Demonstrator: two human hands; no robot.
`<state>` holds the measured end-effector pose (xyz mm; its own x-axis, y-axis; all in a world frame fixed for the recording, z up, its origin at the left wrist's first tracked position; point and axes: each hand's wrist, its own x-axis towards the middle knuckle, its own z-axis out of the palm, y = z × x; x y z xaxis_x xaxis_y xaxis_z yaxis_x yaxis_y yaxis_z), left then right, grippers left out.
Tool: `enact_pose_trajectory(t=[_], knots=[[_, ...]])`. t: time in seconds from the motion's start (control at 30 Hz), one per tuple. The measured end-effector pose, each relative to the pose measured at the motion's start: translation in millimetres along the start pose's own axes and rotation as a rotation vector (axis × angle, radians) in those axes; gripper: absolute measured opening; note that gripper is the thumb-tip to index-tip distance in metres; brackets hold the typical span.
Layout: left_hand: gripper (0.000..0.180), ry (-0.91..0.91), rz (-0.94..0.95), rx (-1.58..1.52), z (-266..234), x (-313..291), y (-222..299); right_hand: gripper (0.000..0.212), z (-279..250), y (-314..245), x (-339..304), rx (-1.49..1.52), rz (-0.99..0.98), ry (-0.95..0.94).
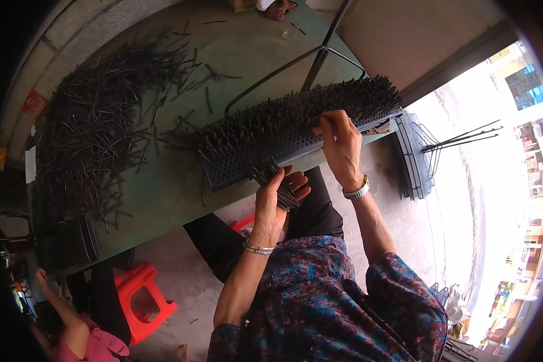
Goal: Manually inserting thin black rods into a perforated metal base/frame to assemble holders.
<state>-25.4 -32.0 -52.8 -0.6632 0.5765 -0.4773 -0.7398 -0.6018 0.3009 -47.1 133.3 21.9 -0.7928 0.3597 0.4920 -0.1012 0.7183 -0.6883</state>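
Note:
My left hand [270, 205] is cupped palm up around a bundle of thin dark sticks [288, 199], just in front of a long perforated black board [226, 175]. Dense rows of similar short sticks [271, 123] stand upright in the board's holes, while a strip along its near edge shows bare holes. At the board's right half, my right hand [342, 151] is closed, thumb and fingertips pinched against the standing sticks. Whatever they pinch is too small to make out.
A large heap of loose dark sticks [96, 120] covers the left of the green table [169, 211]. Black metal rods [323, 51] rise behind the board. Curved black racks [413, 157] stand right. Another person's arm [63, 304] and a red stool [142, 301] are lower left.

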Motion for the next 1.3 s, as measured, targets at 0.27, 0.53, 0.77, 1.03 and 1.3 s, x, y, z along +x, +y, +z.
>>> enact_pose_trajectory(t=[0.27, 0.53, 0.77, 1.03, 1.3], knots=[[0.026, -0.023, -0.01, -0.001, 0, 0, 0, 0.005, 7, 4, 2, -0.115, -0.035, -0.014], [0.027, 0.023, -0.016, 0.041, -3, -1, 2, 0.006, 0, -1, 1, -0.154, 0.003, -0.086], [0.025, 0.144, 0.047, 0.154, 11, -10, 4, 0.008, 8, 17, -2, -0.221, -0.077, -0.127], [0.027, 0.047, 0.084, 0.135, 12, -12, 0, 0.008, 15, 12, 3, -0.31, -0.154, -0.131], [0.028, 0.049, 0.115, 0.152, 16, -16, -4, 0.01, 15, 17, -6, -0.262, -0.121, -0.019]])
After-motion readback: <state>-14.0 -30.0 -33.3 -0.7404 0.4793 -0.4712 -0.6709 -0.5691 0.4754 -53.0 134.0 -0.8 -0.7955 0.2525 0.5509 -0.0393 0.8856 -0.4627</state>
